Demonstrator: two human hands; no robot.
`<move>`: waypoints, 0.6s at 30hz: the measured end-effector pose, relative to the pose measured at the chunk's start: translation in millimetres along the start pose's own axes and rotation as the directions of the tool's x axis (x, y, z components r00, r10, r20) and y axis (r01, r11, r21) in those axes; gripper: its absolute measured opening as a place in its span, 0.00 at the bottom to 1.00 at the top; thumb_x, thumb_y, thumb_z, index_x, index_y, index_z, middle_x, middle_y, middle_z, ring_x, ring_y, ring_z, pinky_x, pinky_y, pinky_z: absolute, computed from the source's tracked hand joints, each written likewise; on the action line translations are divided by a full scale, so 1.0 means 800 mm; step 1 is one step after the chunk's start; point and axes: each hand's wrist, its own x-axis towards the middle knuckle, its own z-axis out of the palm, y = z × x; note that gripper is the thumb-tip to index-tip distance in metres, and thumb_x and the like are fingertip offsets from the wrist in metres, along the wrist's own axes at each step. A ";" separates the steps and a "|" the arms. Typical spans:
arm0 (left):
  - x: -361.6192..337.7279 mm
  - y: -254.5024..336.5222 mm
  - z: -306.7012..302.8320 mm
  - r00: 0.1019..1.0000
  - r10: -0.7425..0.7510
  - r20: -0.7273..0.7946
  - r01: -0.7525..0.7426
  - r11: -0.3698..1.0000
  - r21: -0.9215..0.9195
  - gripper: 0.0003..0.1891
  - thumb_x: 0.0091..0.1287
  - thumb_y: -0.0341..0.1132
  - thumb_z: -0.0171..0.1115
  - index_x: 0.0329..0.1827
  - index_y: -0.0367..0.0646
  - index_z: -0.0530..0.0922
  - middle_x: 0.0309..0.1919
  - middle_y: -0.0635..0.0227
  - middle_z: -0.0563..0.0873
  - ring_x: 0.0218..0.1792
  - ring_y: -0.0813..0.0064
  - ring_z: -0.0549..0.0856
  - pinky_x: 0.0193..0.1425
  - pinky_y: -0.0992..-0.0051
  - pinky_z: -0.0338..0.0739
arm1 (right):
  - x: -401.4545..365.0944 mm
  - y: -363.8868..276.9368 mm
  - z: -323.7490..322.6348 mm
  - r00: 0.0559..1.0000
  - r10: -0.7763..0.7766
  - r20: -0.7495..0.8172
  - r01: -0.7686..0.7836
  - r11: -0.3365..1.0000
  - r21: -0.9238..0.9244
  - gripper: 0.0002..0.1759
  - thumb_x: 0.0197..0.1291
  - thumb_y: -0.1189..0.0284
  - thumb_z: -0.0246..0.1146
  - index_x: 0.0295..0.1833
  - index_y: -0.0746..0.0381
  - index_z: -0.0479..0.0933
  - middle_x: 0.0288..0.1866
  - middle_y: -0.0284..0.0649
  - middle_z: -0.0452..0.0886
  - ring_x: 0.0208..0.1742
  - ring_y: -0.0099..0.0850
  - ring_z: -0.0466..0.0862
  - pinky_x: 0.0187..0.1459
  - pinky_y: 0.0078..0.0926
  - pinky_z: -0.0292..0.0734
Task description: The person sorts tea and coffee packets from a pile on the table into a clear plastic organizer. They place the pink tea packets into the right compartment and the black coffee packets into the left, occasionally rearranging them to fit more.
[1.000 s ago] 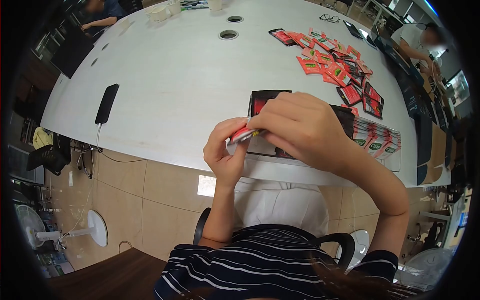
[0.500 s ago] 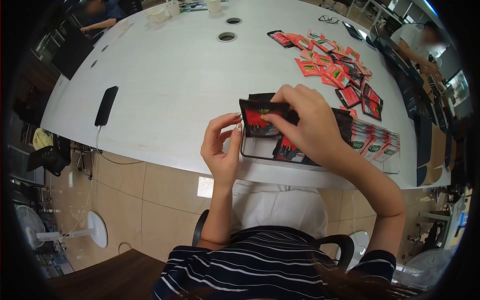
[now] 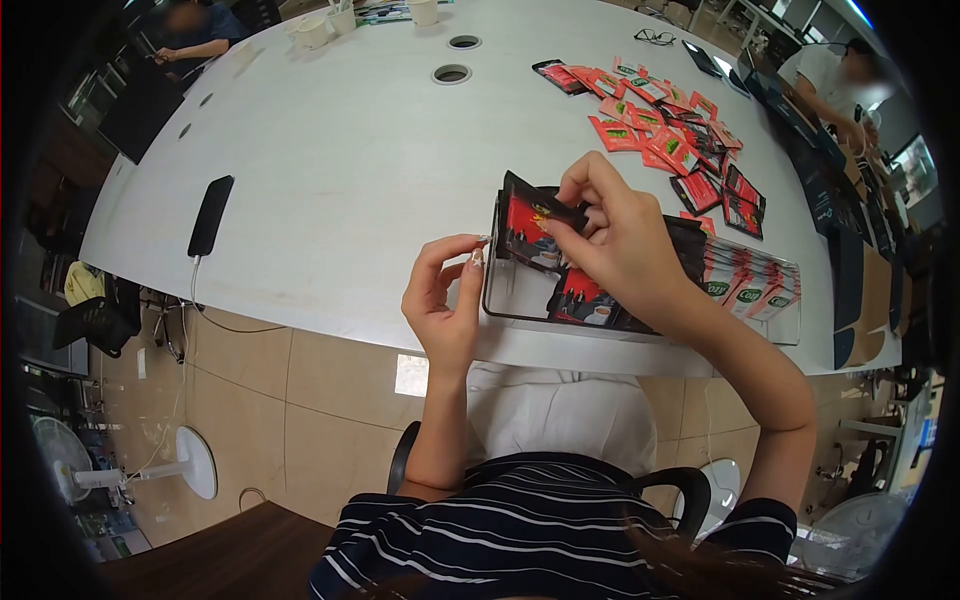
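The right hand (image 3: 630, 240) is pinching a black-and-red sachet (image 3: 524, 228) near its upper right corner, thumb on the printed face. From those fingers, the sachet is reaching toward the person's left; its longer sides are running roughly up and down, and it is leaning over the left end of the clear container (image 3: 520, 316). The right hand is the nearer of the 2, being on it; the left hand (image 3: 445, 305) is waiting just beside, holding nothing, thumb and index finger parted near the container's left rim. Whether they are touching it, I cannot tell.

Below, 1 black sachet (image 3: 590, 303) is showing a cup. At the container's right end, packed packets (image 3: 748, 288) are carrying green ovals apparently reading "Cozy". Yellow lettering on the held sachet is blurring. Beyond, loose packets (image 3: 675, 150) are lying heaped on the white table (image 3: 350, 150).
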 end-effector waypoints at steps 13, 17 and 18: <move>-0.001 0.000 -0.001 1.000 -0.004 0.021 0.004 1.000 0.011 0.06 0.65 0.23 0.56 0.44 0.36 0.77 0.40 0.65 0.82 0.44 0.76 0.82 0.44 0.79 0.77 | -0.002 0.008 0.017 0.908 -0.375 0.187 0.374 0.523 -0.766 0.30 0.46 0.78 0.62 0.59 0.60 0.66 0.47 0.41 0.72 0.48 0.34 0.73 0.49 0.33 0.67; 0.000 0.001 0.000 1.000 -0.015 0.011 0.015 1.000 -0.001 0.07 0.64 0.22 0.56 0.43 0.36 0.78 0.40 0.66 0.82 0.43 0.77 0.81 0.44 0.78 0.77 | 0.004 0.015 0.029 0.925 -0.321 0.204 0.332 0.423 -0.843 0.41 0.45 0.77 0.64 0.69 0.61 0.60 0.45 0.41 0.73 0.46 0.33 0.74 0.51 0.34 0.66; -0.001 0.001 -0.001 1.000 -0.018 0.014 0.018 1.000 -0.002 0.07 0.64 0.22 0.56 0.43 0.36 0.78 0.40 0.65 0.82 0.43 0.77 0.81 0.44 0.78 0.77 | 0.005 0.013 0.029 0.937 -0.270 0.222 0.323 0.428 -0.844 0.43 0.45 0.76 0.64 0.70 0.61 0.59 0.44 0.41 0.73 0.46 0.33 0.74 0.51 0.33 0.66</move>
